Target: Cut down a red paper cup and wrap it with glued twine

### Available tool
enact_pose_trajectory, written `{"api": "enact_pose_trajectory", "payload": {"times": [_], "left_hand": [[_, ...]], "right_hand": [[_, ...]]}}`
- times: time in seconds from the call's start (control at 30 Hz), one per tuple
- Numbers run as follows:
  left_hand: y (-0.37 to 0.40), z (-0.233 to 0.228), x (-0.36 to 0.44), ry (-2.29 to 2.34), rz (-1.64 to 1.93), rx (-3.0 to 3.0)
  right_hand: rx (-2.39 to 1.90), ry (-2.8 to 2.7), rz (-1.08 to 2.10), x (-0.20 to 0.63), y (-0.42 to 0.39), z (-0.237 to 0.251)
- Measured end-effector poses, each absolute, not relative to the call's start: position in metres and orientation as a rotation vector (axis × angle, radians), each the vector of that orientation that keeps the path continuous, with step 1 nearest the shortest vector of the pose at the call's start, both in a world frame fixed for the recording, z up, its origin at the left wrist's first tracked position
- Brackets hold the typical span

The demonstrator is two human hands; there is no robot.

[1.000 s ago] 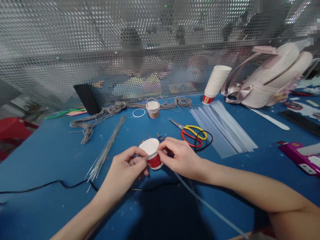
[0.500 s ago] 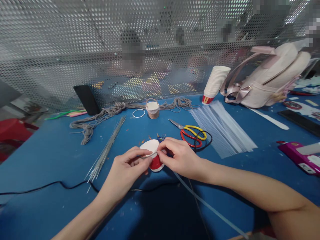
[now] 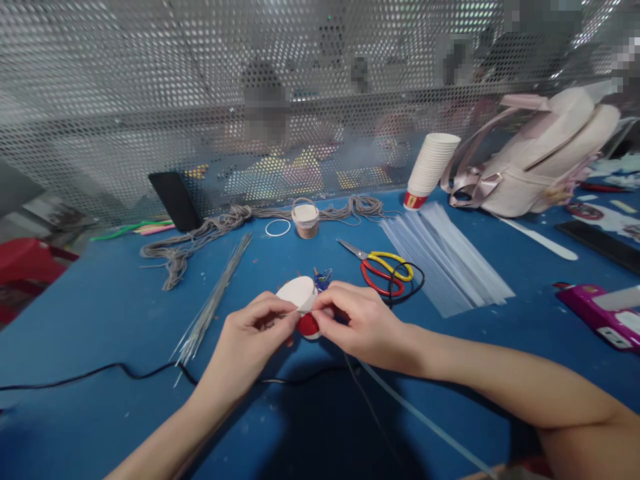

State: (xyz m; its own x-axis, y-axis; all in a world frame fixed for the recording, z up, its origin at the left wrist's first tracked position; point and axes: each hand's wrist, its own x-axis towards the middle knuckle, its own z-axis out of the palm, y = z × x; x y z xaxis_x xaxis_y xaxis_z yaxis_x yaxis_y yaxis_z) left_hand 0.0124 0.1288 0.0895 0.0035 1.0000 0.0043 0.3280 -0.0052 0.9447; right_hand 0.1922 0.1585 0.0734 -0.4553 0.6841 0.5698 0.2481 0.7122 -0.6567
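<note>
A small paper cup (image 3: pixel 300 299), white with a red band, lies tilted on the blue table (image 3: pixel 100 307) between my hands. My left hand (image 3: pixel 250 337) pinches at the cup's rim from the left. My right hand (image 3: pixel 357 320) grips the cup from the right and pinches a thin clear plastic strip (image 3: pixel 425 420) that trails back toward me. Fingertips of both hands meet at the rim, hiding where the strip touches the cup.
Scissors (image 3: pixel 383 263) and a black cord loop lie behind my right hand. A sheaf of clear strips (image 3: pixel 445 260), a stack of cups (image 3: pixel 430 167), a pink bag (image 3: pixel 540 160), grey cord (image 3: pixel 200 230), thin wires (image 3: pixel 215 297), a small pot (image 3: pixel 306 219) and a mesh screen (image 3: pixel 150 100) surround them.
The cup has tipped and shifted slightly away from me. My fingertips have closed in together at its rim. The trailing strip has swung a little.
</note>
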Motion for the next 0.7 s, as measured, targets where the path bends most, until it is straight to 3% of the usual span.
{"api": "enact_pose_trajectory", "payload": {"times": [0.7], "left_hand": [[0.1295, 0.0877, 0.0115, 1.421, 1.007, 1.461]], "right_hand": [[-0.763, -2.029, 0.639, 0.1922, 0.1578, 0.0751]]}}
